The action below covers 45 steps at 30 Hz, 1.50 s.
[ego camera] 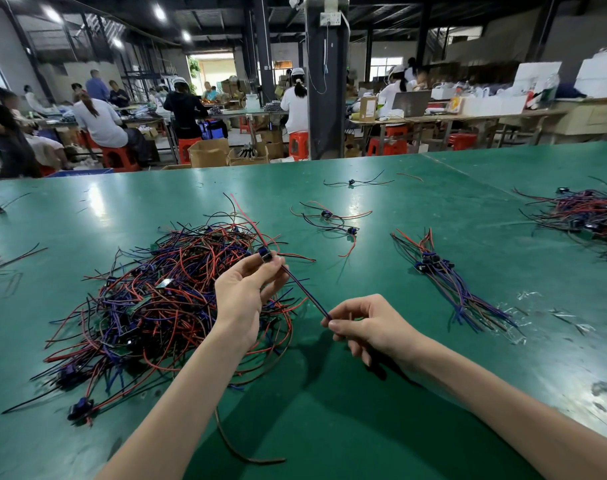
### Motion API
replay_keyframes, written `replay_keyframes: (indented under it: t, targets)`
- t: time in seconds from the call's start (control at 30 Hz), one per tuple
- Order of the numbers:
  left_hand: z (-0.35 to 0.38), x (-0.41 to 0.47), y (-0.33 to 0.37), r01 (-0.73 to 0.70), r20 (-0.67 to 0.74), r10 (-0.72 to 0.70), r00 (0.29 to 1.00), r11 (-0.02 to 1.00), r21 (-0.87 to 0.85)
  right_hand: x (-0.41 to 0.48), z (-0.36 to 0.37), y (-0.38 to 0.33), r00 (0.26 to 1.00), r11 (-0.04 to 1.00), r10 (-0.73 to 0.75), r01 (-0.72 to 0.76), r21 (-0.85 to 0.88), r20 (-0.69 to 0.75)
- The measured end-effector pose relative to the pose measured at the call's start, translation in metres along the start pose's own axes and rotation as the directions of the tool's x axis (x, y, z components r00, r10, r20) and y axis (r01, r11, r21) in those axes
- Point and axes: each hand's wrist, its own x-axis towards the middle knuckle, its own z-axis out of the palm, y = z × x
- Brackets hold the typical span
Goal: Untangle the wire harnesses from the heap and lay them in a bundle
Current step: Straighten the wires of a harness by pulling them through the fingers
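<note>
Two forearms are showing at the bottom edge, both cut off by the frame below the elbow. Left hand [241,292] is keeping its grip closed on a harness [305,292], with thumb and fingertips pinching the small dark block at its upper end. That block is mostly hidden behind the fingertips. Right hand [368,327] is pinching the lower end of the same harness's blue and red wires between thumb and forefinger, its other fingers curling under the palm. The wire tips are hidden inside that pinch.

The harness is stretching straight through the air between the two hands, above the near right edge of the heap [163,299], with thin leads rising from the block. The heap is lying on the green worktop [329,410], under and left of the left hand. It is a tangle of red, blue and black wires in which single harnesses are hard to tell apart, and the left wrist is covering part of it.

Right of the hands, well apart from the heap, a bundle [447,282] is lying with its blocks together at the far end and its wires trailing toward the camera. Green surface is showing between heap and bundle and in front of the hands, where a loose brown wire [233,445] is curling near the bottom edge. A second pile [586,216] is running off the right edge, and stray harnesses [329,220] are lying farther back.
</note>
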Motion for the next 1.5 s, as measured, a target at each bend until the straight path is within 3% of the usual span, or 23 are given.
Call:
replay_keyframes:
  t: [0.13, 0.23, 0.43, 0.7, 0.8, 0.93, 1.03, 1.13, 1.3, 1.5]
  targets:
    - [0.000, -0.001, 0.000, 0.037, -0.003, -0.037, 0.999, 0.999, -0.028, 0.003, 0.000, 0.000, 0.999, 0.999, 0.042, -0.042, 0.016, -0.006]
    - [0.004, -0.006, -0.001, 0.049, 0.063, -0.046, 0.997, 0.998, -0.041, 0.007, -0.006, -0.001, 0.991, 0.988, 0.121, -0.115, 0.101, -0.063]
    - [0.012, -0.013, -0.003, 0.060, 0.173, -0.049, 0.984, 0.996, -0.059, 0.010, -0.008, 0.001, 0.982, 0.979, 0.144, -0.122, 0.164, -0.126]
    - [0.021, -0.021, -0.012, 0.121, 0.288, -0.120, 0.950, 0.993, 0.014, 0.012, -0.012, 0.001, 0.975, 0.984, 0.151, -0.134, 0.114, -0.161]
    - [0.017, -0.014, -0.006, 0.069, 0.231, -0.064, 0.971, 0.998, -0.012, 0.009, -0.013, 0.002, 0.985, 0.989, 0.146, -0.143, 0.041, -0.086]
    - [0.004, -0.002, 0.002, -0.026, 0.127, 0.023, 0.992, 0.999, 0.026, 0.002, -0.007, 0.002, 0.999, 0.982, 0.039, -0.037, -0.187, 0.008]
    - [-0.004, 0.006, 0.000, -0.043, 0.055, 0.039, 0.998, 0.997, 0.072, -0.004, 0.003, -0.003, 0.996, 0.965, -0.041, 0.061, -0.253, 0.084]
    - [-0.012, 0.014, -0.007, -0.066, -0.009, 0.069, 0.998, 0.980, 0.187, -0.010, 0.009, -0.009, 0.982, 0.955, -0.118, 0.153, -0.254, 0.150]
    - [-0.016, 0.013, -0.019, -0.138, 0.079, 0.116, 0.990, 0.907, 0.397, -0.019, 0.013, -0.018, 0.939, 0.926, -0.320, 0.338, -0.167, 0.126]
    - [-0.017, 0.014, -0.019, -0.137, 0.072, 0.119, 0.990, 0.915, 0.380, -0.020, 0.014, -0.016, 0.925, 0.918, -0.352, 0.371, -0.142, 0.142]
